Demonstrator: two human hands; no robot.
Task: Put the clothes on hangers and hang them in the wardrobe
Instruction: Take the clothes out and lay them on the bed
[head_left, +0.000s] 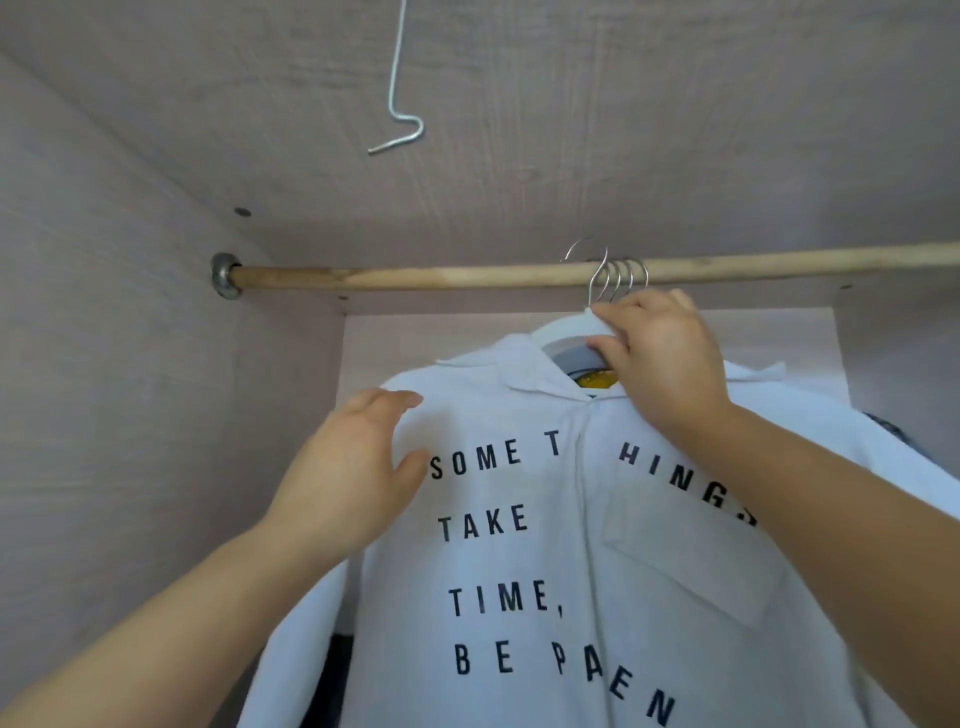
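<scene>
A white shirt (519, 545) with black printed words hangs on a white hanger (569, 327) inside the wardrobe. Its metal hook (597, 280) sits over the wooden rail (415, 275), beside several other hooks. My right hand (660, 358) pinches the hanger's neck just under the hook. My left hand (353, 462) lies open against the shirt's left shoulder, fingers spread. Behind the collar a yellow garment (592, 379) peeks out.
The wardrobe's left wall (130, 364) stands close to the shirt's left sleeve. A bent metal wire hook (400, 130) hangs from the top panel. More clothes, one dark (888, 428), hang behind the shirt at the right. The rail's left stretch is bare.
</scene>
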